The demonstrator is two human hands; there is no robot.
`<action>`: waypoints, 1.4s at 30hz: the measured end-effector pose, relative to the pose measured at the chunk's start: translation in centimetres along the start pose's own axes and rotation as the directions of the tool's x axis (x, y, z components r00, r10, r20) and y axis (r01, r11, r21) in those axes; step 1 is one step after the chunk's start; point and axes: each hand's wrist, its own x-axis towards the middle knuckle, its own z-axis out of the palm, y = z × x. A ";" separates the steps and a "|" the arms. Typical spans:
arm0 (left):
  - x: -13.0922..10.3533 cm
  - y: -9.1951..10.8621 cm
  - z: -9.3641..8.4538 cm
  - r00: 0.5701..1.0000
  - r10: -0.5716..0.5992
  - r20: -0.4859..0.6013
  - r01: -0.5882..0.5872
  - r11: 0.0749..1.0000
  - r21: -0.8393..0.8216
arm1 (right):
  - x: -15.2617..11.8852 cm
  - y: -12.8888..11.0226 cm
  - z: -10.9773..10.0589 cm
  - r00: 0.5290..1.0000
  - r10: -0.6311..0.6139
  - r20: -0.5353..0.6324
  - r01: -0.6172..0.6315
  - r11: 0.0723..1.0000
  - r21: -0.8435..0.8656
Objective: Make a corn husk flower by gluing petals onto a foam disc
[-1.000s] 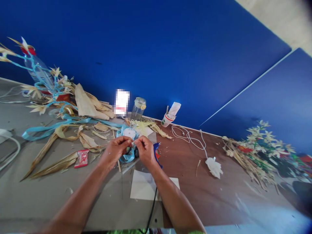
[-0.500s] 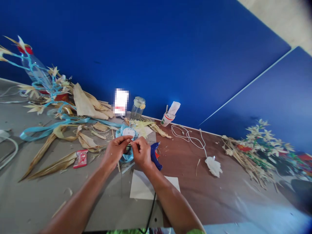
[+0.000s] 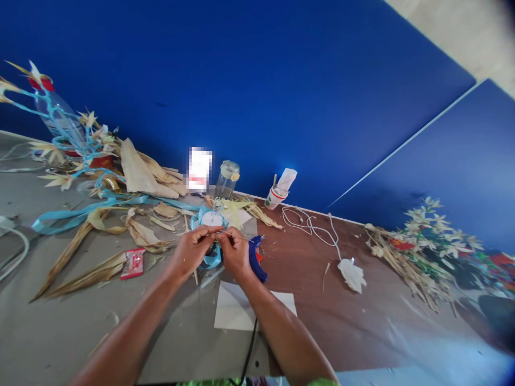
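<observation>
My left hand (image 3: 195, 245) and my right hand (image 3: 235, 252) meet fingertip to fingertip, both pinched closed. A thin pale strand (image 3: 236, 235) passes through the pinch and sticks out past my right fingers; its exact kind is too small to tell. Just beyond and beneath the hands lies a roll of light blue ribbon (image 3: 213, 260) with a white disc (image 3: 212, 219) at its far side, partly hidden by my fingers. Beside my right hand rests a blue glue gun (image 3: 254, 258). A white sheet of paper (image 3: 232, 306) lies under my right forearm.
Dried husks (image 3: 148, 174), a red wrapped packet (image 3: 132, 262) and a plastic bottle (image 3: 60, 115) are on the left. A lidded jar (image 3: 227, 179) and paper cup (image 3: 274, 198) stand by the blue wall. White cable (image 3: 311, 224) and white flowers (image 3: 436, 228) lie right.
My right fingers have turned slightly, and the thin strand now shows past them. My left hand stays almost in place. Nothing else has visibly moved.
</observation>
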 end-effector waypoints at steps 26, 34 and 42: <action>-0.4 0.4 0.2 0.976 0.218 -0.025 -0.204 0.945 0.254 | 0.9 0.7 0.0 0.934 0.328 0.143 -0.358 0.867 0.347; -0.4 0.3 0.0 0.999 0.044 -0.028 -0.039 0.987 0.153 | 1.2 1.1 -0.3 0.898 0.362 0.250 -0.436 0.806 0.401; 0.1 0.1 -0.7 1.000 0.009 0.017 -0.013 0.963 0.270 | 0.8 0.8 -0.2 0.948 0.264 0.178 -0.290 0.946 0.142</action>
